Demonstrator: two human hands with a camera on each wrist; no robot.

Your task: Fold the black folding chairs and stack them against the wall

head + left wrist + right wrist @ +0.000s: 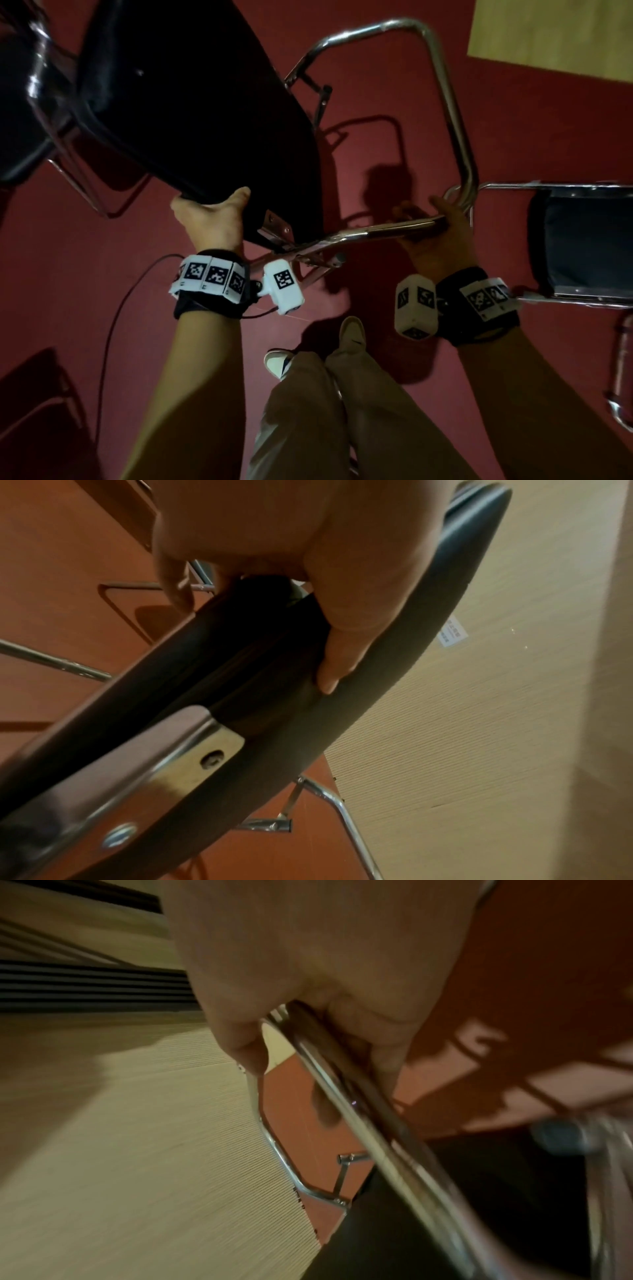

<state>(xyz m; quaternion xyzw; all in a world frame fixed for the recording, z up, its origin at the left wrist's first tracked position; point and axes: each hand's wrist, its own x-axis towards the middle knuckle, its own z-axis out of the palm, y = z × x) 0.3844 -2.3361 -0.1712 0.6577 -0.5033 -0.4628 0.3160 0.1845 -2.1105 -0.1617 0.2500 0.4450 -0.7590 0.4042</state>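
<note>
A black folding chair with a chrome tube frame hangs tilted in front of me above the red floor. Its black padded seat (191, 102) slants up to the left. My left hand (212, 219) grips the seat's near edge (394, 669), fingers curled over the padding. My right hand (428, 229) is wrapped round the chrome frame tube (376, 231), which also shows in the right wrist view as a chrome frame tube (377, 1137). The frame's leg loop (442, 85) sticks out to the upper right. A metal hinge bracket (192, 761) sits on the seat's underside.
A second black chair (582, 243) stands at the right edge, and another black chair (24, 113) at the left. A beige wood-grain wall (555, 31) is at the upper right. My legs and shoes (349, 339) are below. A dark cable (113, 325) trails from the left wrist.
</note>
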